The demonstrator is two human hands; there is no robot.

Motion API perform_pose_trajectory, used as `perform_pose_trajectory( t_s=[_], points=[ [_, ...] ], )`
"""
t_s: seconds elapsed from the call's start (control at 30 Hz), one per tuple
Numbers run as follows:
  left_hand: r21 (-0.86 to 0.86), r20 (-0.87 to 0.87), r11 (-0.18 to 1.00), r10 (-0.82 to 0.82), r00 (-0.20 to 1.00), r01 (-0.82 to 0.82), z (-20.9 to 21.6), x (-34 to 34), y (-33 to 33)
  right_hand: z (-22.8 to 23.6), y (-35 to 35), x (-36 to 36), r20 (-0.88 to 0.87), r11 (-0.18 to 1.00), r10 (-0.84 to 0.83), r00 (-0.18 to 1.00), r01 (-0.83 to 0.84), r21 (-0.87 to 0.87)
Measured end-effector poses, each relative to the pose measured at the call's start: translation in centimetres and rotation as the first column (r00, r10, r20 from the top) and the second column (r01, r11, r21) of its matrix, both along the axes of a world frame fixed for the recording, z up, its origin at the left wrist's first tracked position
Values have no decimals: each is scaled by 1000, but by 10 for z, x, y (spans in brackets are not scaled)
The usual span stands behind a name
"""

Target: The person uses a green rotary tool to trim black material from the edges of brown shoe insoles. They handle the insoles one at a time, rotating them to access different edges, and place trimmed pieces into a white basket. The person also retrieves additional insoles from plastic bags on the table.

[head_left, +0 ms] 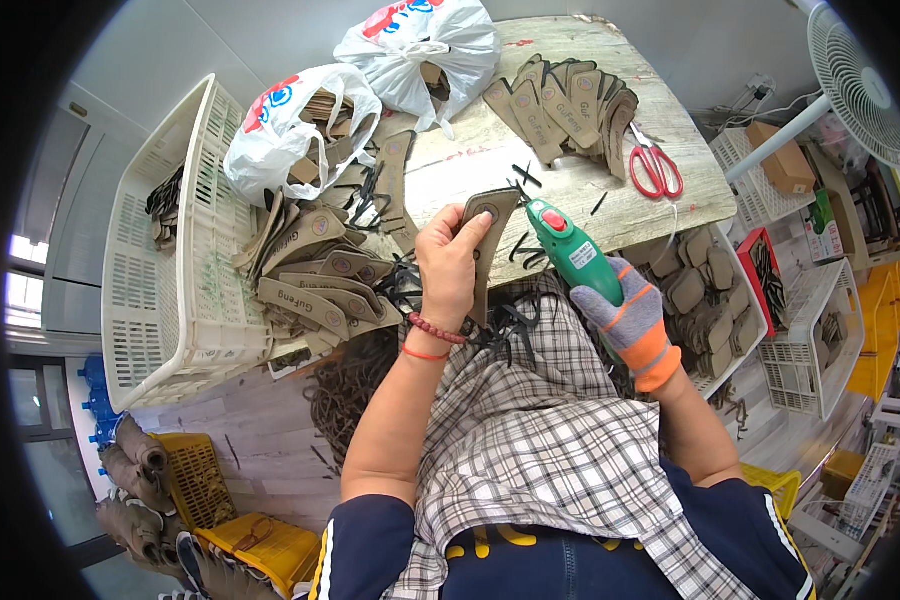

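Bare, my left hand (448, 255) pinches a brown, tongue-shaped fabric piece (483, 240) with a small round emblem near its top, over the table's front edge. My gloved right hand (630, 315) is wrapped round a green handheld electric cutter (582, 258) with a red button. The cutter's narrow dark tip is right by the upper right corner of the piece; whether it touches cannot be made out. Black offcut strips (526, 175) lie past the tip. To the left of my left hand is a heap of similar printed pieces (315, 290).
Red-handled scissors (656, 170) lie right of a fanned stack of brown pieces (565, 105). Two white plastic bags (305, 130) stand at the back left, beside a white crate (150, 325). Below the table at right, another crate holds rounded brown pieces (705, 295). A fan (863, 85) stands far right.
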State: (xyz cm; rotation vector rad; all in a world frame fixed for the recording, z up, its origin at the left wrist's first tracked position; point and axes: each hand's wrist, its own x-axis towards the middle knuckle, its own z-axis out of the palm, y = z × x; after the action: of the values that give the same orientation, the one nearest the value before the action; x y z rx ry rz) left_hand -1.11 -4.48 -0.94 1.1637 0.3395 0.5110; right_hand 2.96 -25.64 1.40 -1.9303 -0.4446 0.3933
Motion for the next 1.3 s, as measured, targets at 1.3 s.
perform_pose_trajectory(
  t_s=[1.3],
  points=[
    [297,-364,799,-411,836,523,34,0,47,1,-21,5,25,972,237,971,-237,3]
  ],
)
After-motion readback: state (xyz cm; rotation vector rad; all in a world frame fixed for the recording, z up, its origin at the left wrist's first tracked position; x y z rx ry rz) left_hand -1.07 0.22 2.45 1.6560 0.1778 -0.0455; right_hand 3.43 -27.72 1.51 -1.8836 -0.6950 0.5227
